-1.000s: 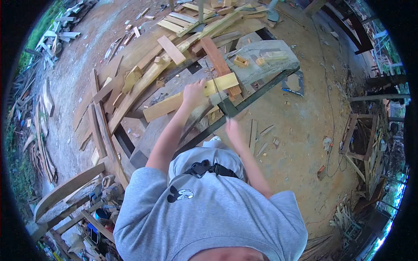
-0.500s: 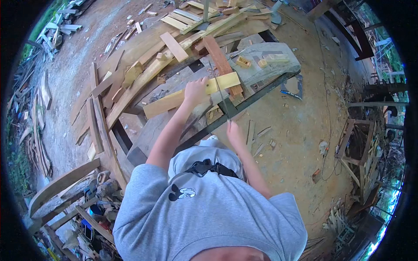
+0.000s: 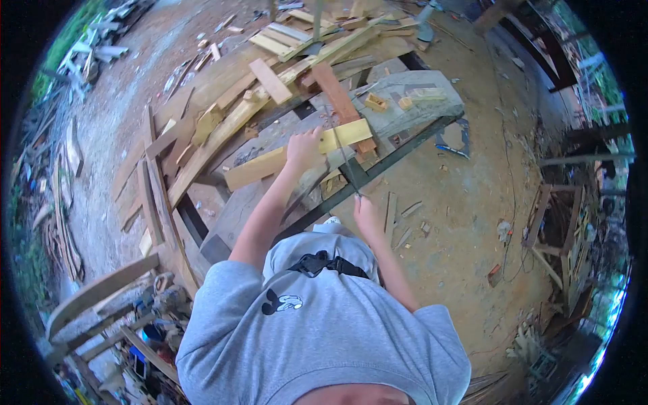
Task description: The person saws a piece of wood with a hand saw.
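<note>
A pale yellow wooden board [image 3: 260, 169] lies slantwise across the workbench [image 3: 236, 223]. Around its upper middle my left hand [image 3: 305, 148] is closed, pressing on it. My right hand [image 3: 366, 212] grips the near end of a saw [image 3: 347, 159], low in front of the bench edge. The thin blade crosses the board to the right of my left hand. Beneath the board's right part is a reddish-brown plank [image 3: 335, 93]. My fingers cover the saw's handle.
Small wood blocks [image 3: 375, 102] sit on the bench's right end. Long planks [image 3: 223, 135] and offcuts lie piled behind and left. A wooden frame stand [image 3: 555, 219] is at right; a cluttered rack [image 3: 101, 290] is at lower left.
My right hand has moved slightly down toward my body, drawing the saw with it. My left hand stays on the board. The view has shifted a little.
</note>
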`<state>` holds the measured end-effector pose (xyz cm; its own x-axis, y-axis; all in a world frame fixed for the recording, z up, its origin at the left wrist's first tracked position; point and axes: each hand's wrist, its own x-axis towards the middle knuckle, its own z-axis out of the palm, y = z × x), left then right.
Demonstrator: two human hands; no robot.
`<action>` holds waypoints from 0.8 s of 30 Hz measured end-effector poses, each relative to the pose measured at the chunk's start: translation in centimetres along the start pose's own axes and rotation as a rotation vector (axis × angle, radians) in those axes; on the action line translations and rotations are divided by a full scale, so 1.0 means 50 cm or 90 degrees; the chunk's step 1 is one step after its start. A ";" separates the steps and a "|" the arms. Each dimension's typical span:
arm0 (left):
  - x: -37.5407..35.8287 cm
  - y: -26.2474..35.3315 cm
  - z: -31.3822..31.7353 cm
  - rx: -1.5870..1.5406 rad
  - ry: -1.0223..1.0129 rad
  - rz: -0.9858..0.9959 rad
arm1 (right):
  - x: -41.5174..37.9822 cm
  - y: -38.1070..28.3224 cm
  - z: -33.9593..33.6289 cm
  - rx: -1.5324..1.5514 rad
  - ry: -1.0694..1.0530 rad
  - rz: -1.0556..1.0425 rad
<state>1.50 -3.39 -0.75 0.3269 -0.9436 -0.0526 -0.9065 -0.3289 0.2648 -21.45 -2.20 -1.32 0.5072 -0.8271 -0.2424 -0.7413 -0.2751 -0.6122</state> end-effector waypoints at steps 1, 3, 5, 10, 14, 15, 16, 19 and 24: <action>0.000 0.000 0.000 -0.008 0.020 -0.003 | 0.015 -0.010 0.003 0.019 -0.002 -0.004; -0.001 -0.002 -0.002 -0.019 0.020 0.011 | 0.069 -0.034 0.010 0.013 0.006 -0.027; 0.002 0.003 -0.004 -0.032 0.015 0.008 | 0.125 -0.053 0.013 -0.010 0.014 -0.043; 0.000 0.005 -0.010 -0.024 -0.007 -0.017 | 0.085 -0.029 0.019 -0.012 -0.002 -0.053; 0.005 0.003 -0.007 -0.028 0.008 -0.018 | -0.043 0.041 0.002 0.011 0.004 -0.052; 0.003 0.004 -0.006 -0.026 0.010 -0.014 | -0.053 0.049 0.002 -0.012 -0.006 -0.035; 0.000 0.004 -0.005 -0.021 0.011 -0.007 | -0.052 0.053 0.009 -0.033 -0.015 -0.015; -0.004 0.005 -0.013 -0.008 0.015 0.007 | 0.060 0.011 0.033 0.028 0.012 -0.043; -0.004 0.008 -0.018 -0.008 -0.001 -0.014 | 0.151 -0.080 0.019 -0.049 0.029 -0.077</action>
<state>1.32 -3.31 0.22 0.3470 -0.9360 -0.0600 -0.8955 -0.3496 0.2755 -14.24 -6.86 -1.40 0.5758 -0.8063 -0.1352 -0.7084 -0.4094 -0.5750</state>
